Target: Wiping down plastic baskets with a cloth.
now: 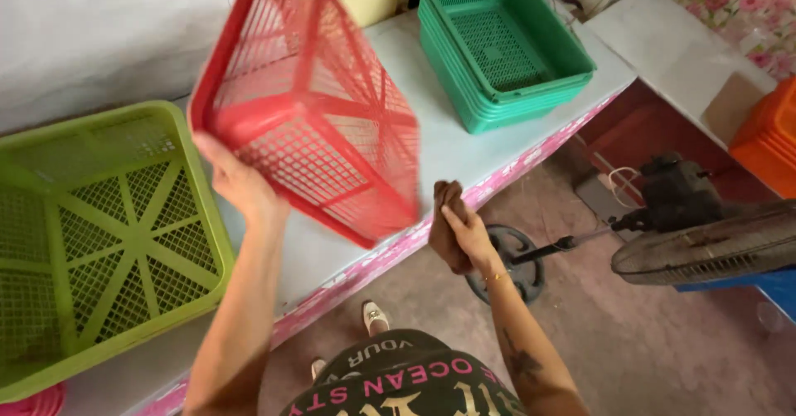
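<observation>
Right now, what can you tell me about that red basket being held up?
The red basket is a rectangular one of what looks like plastic, with mesh walls, a solid rim and a lattice bottom crossed by diagonal ribs. It is tipped on its side in the air above the white table, its underside turned toward the camera, and it looks blurred. The left hand grips it at the rim. The right hand, holding a brown cloth, is close to its lower corner without clearly touching it.
</observation>
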